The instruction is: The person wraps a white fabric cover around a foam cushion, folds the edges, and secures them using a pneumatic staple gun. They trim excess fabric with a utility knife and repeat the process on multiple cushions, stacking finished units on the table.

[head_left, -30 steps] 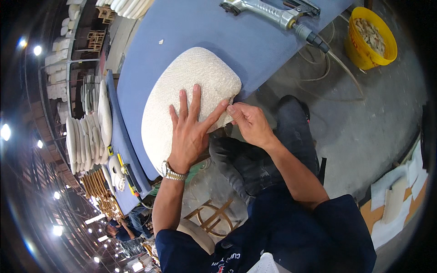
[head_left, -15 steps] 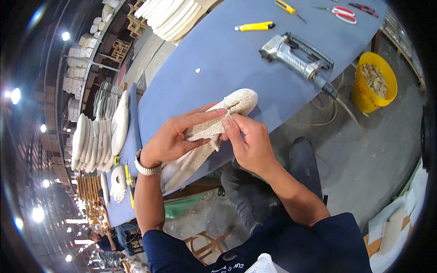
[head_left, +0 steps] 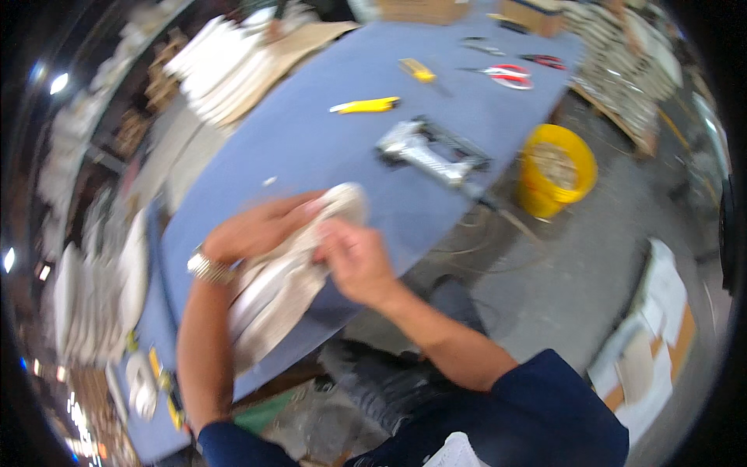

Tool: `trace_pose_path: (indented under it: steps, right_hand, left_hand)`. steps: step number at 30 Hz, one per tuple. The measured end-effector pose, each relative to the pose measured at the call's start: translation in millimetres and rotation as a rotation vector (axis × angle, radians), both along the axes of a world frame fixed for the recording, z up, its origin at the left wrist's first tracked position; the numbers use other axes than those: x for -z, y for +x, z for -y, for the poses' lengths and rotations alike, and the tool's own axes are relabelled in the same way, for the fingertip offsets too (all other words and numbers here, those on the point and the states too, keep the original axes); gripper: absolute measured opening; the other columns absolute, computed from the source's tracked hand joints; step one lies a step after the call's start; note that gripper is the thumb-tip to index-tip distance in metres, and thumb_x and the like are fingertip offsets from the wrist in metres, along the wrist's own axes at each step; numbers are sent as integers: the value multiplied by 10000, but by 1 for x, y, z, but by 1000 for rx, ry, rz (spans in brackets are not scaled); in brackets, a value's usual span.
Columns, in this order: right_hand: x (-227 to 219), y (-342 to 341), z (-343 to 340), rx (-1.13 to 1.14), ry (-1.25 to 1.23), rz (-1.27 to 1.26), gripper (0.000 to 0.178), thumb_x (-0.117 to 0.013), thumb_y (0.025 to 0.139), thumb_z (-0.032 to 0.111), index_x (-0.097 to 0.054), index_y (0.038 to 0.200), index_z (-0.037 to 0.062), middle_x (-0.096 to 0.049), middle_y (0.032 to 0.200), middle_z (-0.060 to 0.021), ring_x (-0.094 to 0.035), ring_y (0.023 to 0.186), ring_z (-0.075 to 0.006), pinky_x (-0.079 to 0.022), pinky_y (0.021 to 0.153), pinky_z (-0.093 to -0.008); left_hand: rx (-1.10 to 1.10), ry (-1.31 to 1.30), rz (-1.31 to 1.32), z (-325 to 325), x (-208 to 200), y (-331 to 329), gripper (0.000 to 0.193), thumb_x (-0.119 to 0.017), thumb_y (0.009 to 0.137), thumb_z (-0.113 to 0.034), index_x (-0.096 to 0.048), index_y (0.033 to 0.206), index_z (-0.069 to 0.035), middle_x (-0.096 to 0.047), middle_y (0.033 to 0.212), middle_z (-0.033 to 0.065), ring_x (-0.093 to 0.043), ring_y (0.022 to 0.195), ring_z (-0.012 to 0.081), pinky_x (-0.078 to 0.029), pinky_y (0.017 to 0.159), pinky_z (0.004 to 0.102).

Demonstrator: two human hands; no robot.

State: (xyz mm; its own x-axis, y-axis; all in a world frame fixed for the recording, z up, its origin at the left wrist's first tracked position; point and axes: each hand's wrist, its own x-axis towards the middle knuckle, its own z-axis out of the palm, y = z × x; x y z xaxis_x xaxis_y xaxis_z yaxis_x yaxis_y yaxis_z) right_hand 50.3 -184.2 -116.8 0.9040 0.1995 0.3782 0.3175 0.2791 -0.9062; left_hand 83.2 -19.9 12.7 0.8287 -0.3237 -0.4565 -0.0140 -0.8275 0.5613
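A long pad covered in beige woven fabric [head_left: 289, 300] lies slantwise at the near edge of the blue-topped table, its rounded end pointing away from me. My left hand [head_left: 268, 227], with a metal-banded watch on the wrist, grips the pad near that end from the left. Opposite it, my right hand [head_left: 354, 261] is closed, its fingers pinching the fabric at the pad's right side. Motion blurs both hands, and the exact fold between the fingers is hidden. Beyond them lies a silver staple gun [head_left: 432, 156] with a hose at its rear.
On the blue table [head_left: 257, 156] lie a yellow utility knife [head_left: 366, 105], a yellow-handled tool [head_left: 418, 70], and red-handled scissors [head_left: 513, 76]. White pads [head_left: 222, 74] are stacked at the far left. A yellow bucket [head_left: 545, 194] of scraps stands on the floor at right.
The whole view has swung, so the table, tools and bucket sit further left and boxes show at the back. Both hands remain on the pad, whose fabric-covered length shows more.
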Motion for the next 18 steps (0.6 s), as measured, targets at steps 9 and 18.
trace_pose_path:
  steps: [9,18]
  right_hand:
    - [0,2,9,-79,37,55,374,-487,1097,253,-633,861,2,-660,717,-70,-609,637,-139,-486,604,-311]
    - [3,-1,43,-287,-67,94,300,-534,1074,201,-648,884,-1,-686,767,-82,-657,749,-154,-515,717,-319]
  left_hand:
    - [43,-113,40,9,1,-7,597,-537,1081,-356,-410,1551,-11,-602,1430,184,-565,1312,249,-408,1119,358]
    - [146,-26,152,12,9,-19,637,-564,1056,-381,-398,1549,-14,-616,1395,225,-606,1272,318,-438,1087,390]
